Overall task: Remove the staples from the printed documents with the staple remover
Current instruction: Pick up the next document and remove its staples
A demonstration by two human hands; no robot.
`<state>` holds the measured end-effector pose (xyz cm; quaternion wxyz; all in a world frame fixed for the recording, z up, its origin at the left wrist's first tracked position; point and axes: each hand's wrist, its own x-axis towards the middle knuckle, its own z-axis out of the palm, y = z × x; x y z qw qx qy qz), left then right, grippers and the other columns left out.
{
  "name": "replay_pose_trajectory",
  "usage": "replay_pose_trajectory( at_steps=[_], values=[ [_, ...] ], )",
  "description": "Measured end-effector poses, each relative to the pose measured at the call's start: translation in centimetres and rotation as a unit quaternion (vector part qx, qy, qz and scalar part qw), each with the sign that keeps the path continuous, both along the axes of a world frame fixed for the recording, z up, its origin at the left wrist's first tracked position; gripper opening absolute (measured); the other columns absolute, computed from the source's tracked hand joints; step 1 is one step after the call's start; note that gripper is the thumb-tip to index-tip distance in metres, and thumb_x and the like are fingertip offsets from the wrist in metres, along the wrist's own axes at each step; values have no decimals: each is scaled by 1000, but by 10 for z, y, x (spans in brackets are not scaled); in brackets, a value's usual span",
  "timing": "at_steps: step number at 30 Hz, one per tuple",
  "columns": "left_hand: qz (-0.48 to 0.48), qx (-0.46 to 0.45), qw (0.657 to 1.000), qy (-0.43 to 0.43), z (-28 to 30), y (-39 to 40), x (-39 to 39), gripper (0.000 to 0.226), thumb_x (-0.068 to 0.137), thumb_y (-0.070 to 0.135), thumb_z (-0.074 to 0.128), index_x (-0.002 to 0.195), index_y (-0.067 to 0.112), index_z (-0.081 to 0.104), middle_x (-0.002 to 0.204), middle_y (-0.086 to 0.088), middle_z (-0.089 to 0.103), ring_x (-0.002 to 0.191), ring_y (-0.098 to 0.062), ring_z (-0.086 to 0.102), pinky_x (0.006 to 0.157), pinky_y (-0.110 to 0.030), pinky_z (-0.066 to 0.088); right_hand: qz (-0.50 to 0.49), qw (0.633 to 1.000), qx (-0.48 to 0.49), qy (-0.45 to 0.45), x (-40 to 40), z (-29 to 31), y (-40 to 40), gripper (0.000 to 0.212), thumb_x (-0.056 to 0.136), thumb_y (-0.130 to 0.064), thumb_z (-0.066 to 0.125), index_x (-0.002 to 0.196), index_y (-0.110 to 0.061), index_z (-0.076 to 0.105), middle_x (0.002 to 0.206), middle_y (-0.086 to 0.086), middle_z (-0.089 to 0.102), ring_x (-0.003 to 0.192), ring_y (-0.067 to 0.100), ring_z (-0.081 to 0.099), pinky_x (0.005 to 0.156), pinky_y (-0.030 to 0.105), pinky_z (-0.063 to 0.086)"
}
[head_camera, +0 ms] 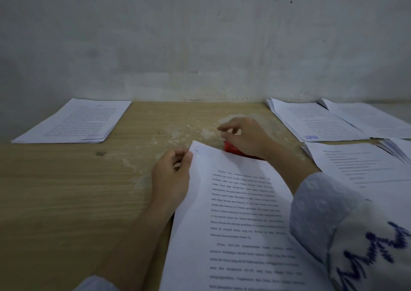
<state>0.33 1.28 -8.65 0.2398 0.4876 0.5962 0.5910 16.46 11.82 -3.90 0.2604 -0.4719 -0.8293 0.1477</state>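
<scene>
From the head view, your left hand (171, 175) pinches the upper left corner of the white printed document (235, 213), lifting that corner off the tan wood-grain tabletop (66, 190); its grip is closed on the paper edge. Your right hand (244, 137) hovers just beyond the sheet's top edge with fingers loosely curled; whether they pinch anything small, I cannot tell. The red plastic staple remover (233, 148) lies on the tabletop directly under that right hand, partly hidden, its long axis running along the paper's top edge. The lifted corner sits to the remover's left, so your right hand is nearer the tool.
</scene>
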Motion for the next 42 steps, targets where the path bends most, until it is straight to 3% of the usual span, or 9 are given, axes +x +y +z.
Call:
replay_pose_trajectory(
  at_steps=[3, 8, 10, 12, 15, 18, 21, 30, 42],
  values=[
    [12, 8, 1000, -8, 4, -1, -2, 4, 91, 21, 56, 90, 22, 60, 88, 16, 61, 81, 6, 57, 63, -3, 44, 95, 994, -40, 45, -16, 7, -18, 40, 81, -10, 64, 119, -21, 63, 99, -9, 66, 64, 9, 46, 62, 6, 42],
    [-72, 60, 995, 18, 9, -9, -3, 18, 81, 10, 69, 94, 21, 64, 92, 13, 66, 80, -1, 65, 66, -13, 53, 129, 986, 24, 107, -24, 4, -38, 15, 77, -2, 69, 90, -7, 73, 80, -4, 66, 62, 0, 58, 59, 7, 44],
    [-56, 146, 980, 127, 8, -10, -4, 22, 78, 1, 68, 93, 17, 68, 93, 11, 66, 83, -4, 64, 69, -12, 52, 120, 977, -2, 177, -19, 3, -42, 15, 74, 5, 70, 80, -9, 70, 79, -7, 63, 65, -2, 61, 62, 11, 50],
    [-23, 244, 933, 264, 3, -8, -7, 23, 74, -5, 66, 91, 8, 72, 91, 0, 67, 85, -5, 60, 72, -9, 48, 107, 964, -42, 238, -14, 1, -46, 23, 72, 11, 69, 77, -11, 63, 80, -4, 60, 63, 3, 62, 65, 20, 55],
    [2, 283, 899, 333, -3, -6, -9, 22, 73, -7, 64, 88, 6, 74, 88, -8, 70, 81, -9, 59, 65, -19, 50, 110, 946, -112, 285, -9, -1, -53, 21, 73, 18, 60, 75, -3, 58, 75, 6, 58, 63, 15, 61, 60, 25, 55],
    [-1, 306, 888, 342, -3, -8, -9, 17, 79, 0, 62, 87, 6, 75, 88, -8, 70, 79, -10, 61, 60, -25, 51, 127, 890, -230, 372, -6, -4, -57, 22, 80, 17, 52, 71, -4, 56, 65, 7, 58, 56, 13, 59, 55, 21, 51],
    [-7, 317, 882, 348, -2, -9, -10, 15, 79, -1, 63, 87, 5, 75, 86, -8, 70, 78, -11, 61, 58, -25, 51, 152, 851, -272, 423, -6, -7, -57, 22, 79, 13, 59, 71, -7, 52, 64, 7, 58, 57, 14, 59, 56, 20, 52],
    [-18, 327, 885, 330, 0, -8, -8, 14, 72, -9, 70, 78, 3, 74, 86, -8, 71, 82, -10, 62, 64, -22, 51, 159, 834, -282, 446, -7, -6, -55, 33, 74, 20, 59, 74, -10, 45, 77, 15, 51, 63, 21, 56, 55, 22, 53],
    [-14, 335, 886, 319, -4, -7, -9, 8, 78, 3, 66, 78, 2, 74, 87, -9, 71, 81, -10, 62, 62, -26, 52, 145, 831, -285, 456, -10, -7, -58, 34, 75, 20, 59, 73, -11, 44, 75, 15, 51, 66, 22, 56, 55, 21, 53]
  ],
)
